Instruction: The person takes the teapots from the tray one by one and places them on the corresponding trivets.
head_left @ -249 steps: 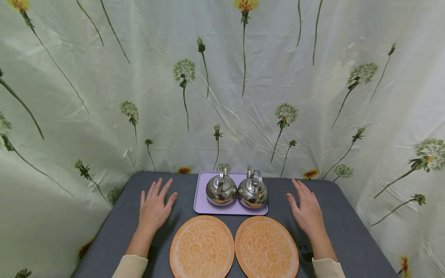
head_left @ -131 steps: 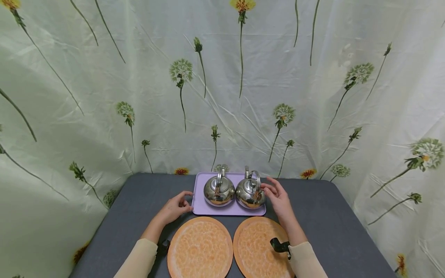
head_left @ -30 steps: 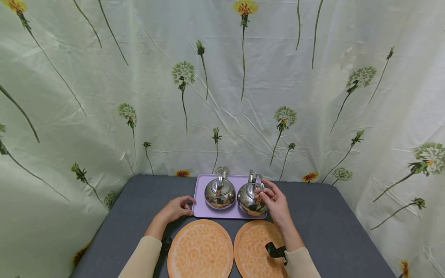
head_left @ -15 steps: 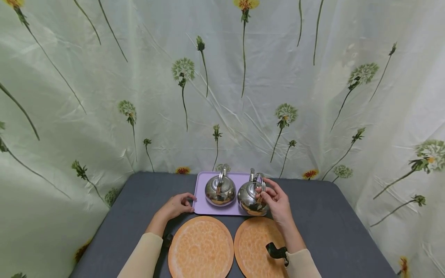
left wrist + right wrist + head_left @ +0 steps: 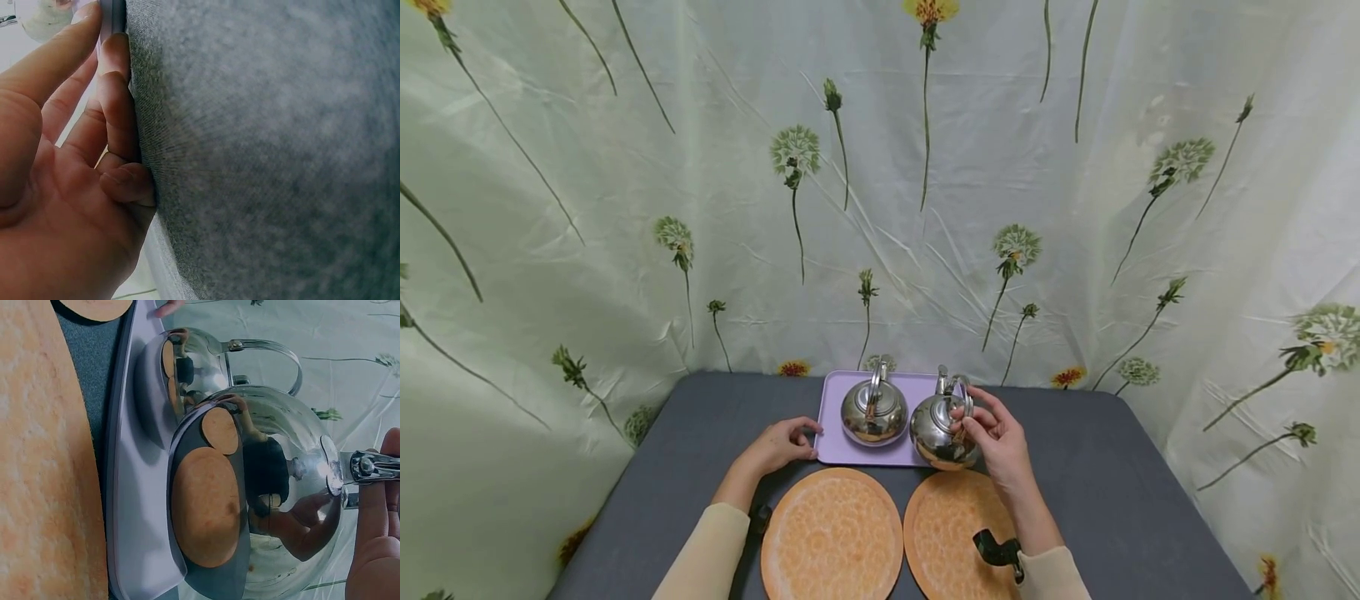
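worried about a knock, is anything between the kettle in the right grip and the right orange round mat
Only the lilac tray's front rim: it lies between the right kettle, held by its handle in the right grip, and the orange mat. Nothing else visible stands in the way.

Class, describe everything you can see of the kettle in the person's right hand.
The kettle is squat and round, shiny silver like polished metal, and mirrors its surroundings. A lid is on, the spout points to the far side, and the right hand holds the arched handle. Roughly upright, it is right of the other kettle, hiding part of the lilac tray; it seems raised, but its clearance is unclear.
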The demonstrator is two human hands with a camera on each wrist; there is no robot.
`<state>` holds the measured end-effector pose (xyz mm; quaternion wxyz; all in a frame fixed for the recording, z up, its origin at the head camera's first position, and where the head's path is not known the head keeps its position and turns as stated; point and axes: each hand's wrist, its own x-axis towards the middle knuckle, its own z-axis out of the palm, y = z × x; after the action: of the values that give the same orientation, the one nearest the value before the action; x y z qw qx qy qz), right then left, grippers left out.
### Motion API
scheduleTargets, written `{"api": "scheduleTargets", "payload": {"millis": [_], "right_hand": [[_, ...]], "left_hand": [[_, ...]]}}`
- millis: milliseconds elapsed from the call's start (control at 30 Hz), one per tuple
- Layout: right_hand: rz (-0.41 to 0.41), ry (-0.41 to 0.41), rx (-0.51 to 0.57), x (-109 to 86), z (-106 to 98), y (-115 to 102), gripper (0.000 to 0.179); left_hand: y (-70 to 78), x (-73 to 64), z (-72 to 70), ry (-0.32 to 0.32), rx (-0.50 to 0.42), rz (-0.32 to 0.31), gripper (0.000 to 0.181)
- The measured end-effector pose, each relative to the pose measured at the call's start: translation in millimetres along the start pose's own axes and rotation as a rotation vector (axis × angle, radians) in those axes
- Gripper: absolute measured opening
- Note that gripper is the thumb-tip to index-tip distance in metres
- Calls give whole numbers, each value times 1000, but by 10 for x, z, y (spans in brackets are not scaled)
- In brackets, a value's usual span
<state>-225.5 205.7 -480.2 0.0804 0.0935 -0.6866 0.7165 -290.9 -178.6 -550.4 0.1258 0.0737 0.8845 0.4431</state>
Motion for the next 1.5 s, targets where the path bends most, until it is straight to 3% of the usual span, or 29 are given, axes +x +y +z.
{"api": "scheduleTargets", "payload": {"millis": [733,1500], "right_hand": [[-48,-5,14,-198,34,-50,52],[-28,-12,1,-317,155,-100,51]], "left_hand": [[-18,4,18,6,-19,-6,35],[22,-26,-6,-1,-2,19,33]]}}
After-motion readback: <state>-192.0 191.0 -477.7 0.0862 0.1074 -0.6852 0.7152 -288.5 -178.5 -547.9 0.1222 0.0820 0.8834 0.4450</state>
